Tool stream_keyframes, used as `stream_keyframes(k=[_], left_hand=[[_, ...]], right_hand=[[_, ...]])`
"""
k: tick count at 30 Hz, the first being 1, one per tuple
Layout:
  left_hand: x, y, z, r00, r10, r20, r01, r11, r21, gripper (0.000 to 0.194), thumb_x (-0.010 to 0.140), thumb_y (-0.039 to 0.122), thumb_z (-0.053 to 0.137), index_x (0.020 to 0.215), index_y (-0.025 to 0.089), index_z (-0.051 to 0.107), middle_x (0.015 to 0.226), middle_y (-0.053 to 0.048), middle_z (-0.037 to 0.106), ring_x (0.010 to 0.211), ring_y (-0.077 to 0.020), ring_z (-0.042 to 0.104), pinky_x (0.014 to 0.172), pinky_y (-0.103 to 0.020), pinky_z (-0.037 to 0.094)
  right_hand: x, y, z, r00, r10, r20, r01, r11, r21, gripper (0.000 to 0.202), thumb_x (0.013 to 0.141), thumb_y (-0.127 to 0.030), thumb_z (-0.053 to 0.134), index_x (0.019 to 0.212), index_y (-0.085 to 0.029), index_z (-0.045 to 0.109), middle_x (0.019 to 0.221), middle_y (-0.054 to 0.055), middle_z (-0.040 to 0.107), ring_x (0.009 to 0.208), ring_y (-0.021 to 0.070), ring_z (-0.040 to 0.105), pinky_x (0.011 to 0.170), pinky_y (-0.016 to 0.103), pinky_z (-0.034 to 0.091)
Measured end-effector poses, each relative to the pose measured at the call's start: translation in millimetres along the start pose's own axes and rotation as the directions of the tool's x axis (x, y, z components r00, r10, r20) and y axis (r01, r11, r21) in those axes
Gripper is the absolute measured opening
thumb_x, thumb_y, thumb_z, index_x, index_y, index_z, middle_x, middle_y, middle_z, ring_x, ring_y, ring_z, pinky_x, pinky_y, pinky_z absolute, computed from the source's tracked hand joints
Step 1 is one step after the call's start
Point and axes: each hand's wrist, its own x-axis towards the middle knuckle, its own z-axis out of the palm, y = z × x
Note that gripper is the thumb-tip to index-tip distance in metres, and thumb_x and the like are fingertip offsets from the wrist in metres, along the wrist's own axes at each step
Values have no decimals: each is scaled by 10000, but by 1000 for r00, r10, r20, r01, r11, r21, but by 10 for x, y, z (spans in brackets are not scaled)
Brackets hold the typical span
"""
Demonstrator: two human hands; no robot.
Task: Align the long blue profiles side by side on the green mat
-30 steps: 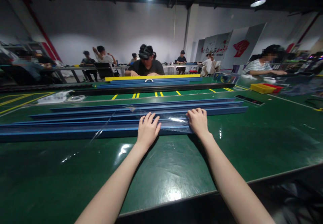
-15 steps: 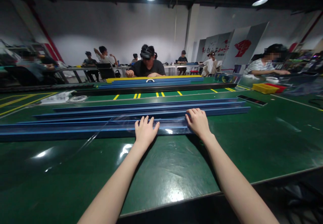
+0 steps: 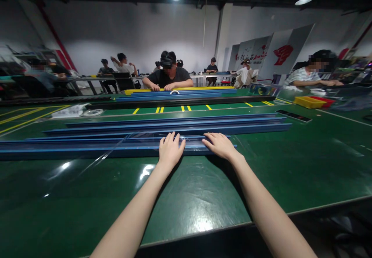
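Blue channel (image 3: 87, 147) lay lengthwise across the green surface (image 3: 186, 196), nearest the person, with clear film (image 3: 139, 137) draped over part of it and running onto the surface at the left. The left hand (image 3: 171, 149) rested palm down on the covered channel, fingers spread slightly apart. Near the channel's right end was the right hand (image 3: 220, 144), its fingers stretched out and its thumb held apart; whether it touched the film or the channel, I could not tell. More blue channels (image 3: 255, 129) lay just behind. Farther back, red characters ran across a pale panel (image 3: 252, 52), too small and stylised to read; beside them stood a large red emblem (image 3: 283, 54). Reddish marks on a dark flat object (image 3: 293, 115) were illegible. A yellow tray (image 3: 309, 103) sat at the right, and a co-worker (image 3: 181, 78) leaned over the far side.
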Motion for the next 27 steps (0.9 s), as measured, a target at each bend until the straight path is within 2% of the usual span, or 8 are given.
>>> stream_keyframes(k=[4,8,12,16,21,24,27], left_hand=[[15,-59,-19,999,-40,9,39,999,11,411,854,373,315,1135,164,530,1252,-115,468,1179,-236,387,973,-450,273],[53,-197,-53,987,-148,68,147,989,14,410,841,386,321,1120,179,540,1254,-127,463,1183,-262,378,963,-525,246],[82,-311,-81,963,-243,114,244,970,10,400,829,364,328,1116,181,539,1253,-140,460,1187,-269,372,954,-577,216],[80,-314,-86,966,-248,79,248,969,13,375,825,334,341,1094,182,554,1236,-143,476,1171,-284,384,937,-592,227],[70,-213,-110,989,-145,15,145,989,-4,344,837,303,353,1077,181,567,1226,-117,490,1139,-253,422,960,-504,265],[55,-130,-114,997,50,53,-47,997,-59,355,860,327,339,1125,189,531,1249,-90,475,1166,-211,400,977,-438,275],[30,-71,-94,958,270,97,-260,960,-105,377,867,372,336,1171,210,489,1254,-64,475,1174,-182,393,985,-390,274]], right_hand=[[-23,192,-58,998,42,38,-42,999,-8,549,844,-519,230,1197,-178,477,1235,82,497,1130,199,434,932,338,293],[-52,313,-70,997,61,50,-60,998,-16,532,847,-501,245,1192,-174,483,1232,80,501,1123,193,441,931,329,293],[-68,335,-56,998,59,29,-58,998,-38,525,849,-492,247,1191,-173,484,1226,88,504,1123,194,439,927,335,294],[-75,310,-37,999,51,2,-50,995,-82,509,852,-479,244,1193,-184,482,1231,93,497,1136,196,426,931,348,287],[-73,193,-16,999,26,-20,-28,994,-106,526,859,-473,218,1203,-166,473,1251,100,478,1151,204,411,948,361,270],[-67,52,28,999,-12,-42,7,993,-117,534,860,-469,215,1223,-156,449,1267,106,462,1157,215,403,952,375,264],[-61,-86,84,996,-39,-76,30,992,-126,527,863,-455,213,1243,-155,422,1293,104,432,1171,230,386,957,402,251]])
